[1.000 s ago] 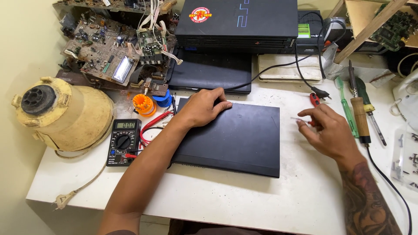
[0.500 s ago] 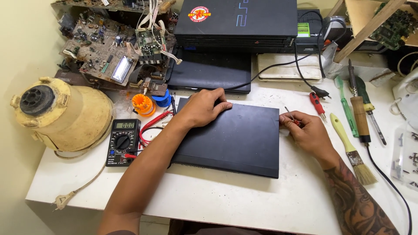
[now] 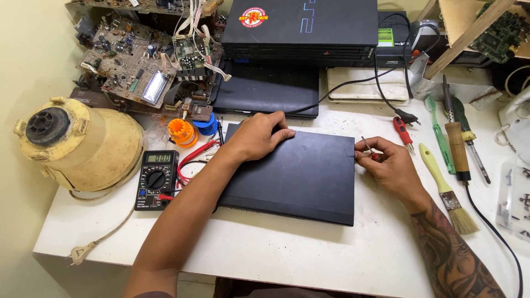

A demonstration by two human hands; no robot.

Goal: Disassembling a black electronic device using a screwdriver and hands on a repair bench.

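A flat black game console [image 3: 298, 176] lies in the middle of the white table [image 3: 309, 256]. My left hand [image 3: 259, 135] rests palm down on its far left corner, fingers spread over the top. At the console's right edge my right hand [image 3: 389, 165] is closed around a small red-handled screwdriver [image 3: 369, 149], whose metal tip points up and away beside the console's far right corner.
A black multimeter [image 3: 155, 179] with red leads and a yellowed blender base [image 3: 77, 143] sit at the left. Circuit boards [image 3: 138, 72] and stacked black consoles [image 3: 303, 27] fill the back. Another red screwdriver [image 3: 402, 132], a brush [image 3: 447, 190] and a soldering iron [image 3: 457, 146] lie at the right.
My right hand moved left from the tools on the right to the console's right edge, now holding the small screwdriver. My left hand stayed on the console.
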